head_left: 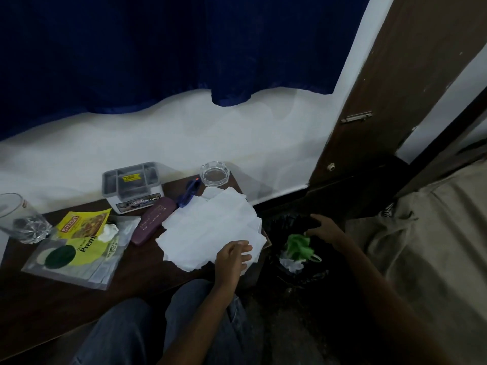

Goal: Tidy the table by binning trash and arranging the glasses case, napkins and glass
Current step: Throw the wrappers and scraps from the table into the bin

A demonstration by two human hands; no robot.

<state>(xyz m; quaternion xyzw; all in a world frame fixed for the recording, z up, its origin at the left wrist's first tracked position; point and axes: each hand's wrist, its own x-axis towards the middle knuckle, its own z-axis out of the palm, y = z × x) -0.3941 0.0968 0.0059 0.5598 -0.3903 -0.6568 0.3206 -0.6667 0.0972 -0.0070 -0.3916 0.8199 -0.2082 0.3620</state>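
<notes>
Head view, left grip (233,255) spread on napkins (210,227), right grip (322,229) spread above bin (303,248).

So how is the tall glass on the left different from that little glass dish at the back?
The tall glass stands high with a thick base, at the table's left edge; the glass dish is low, wide and notched at its rim, like an ashtray, at the back corner. The tall glass is partly cut off by the picture's edge; the glass dish shows whole. Both are clear glass and look empty.
</notes>
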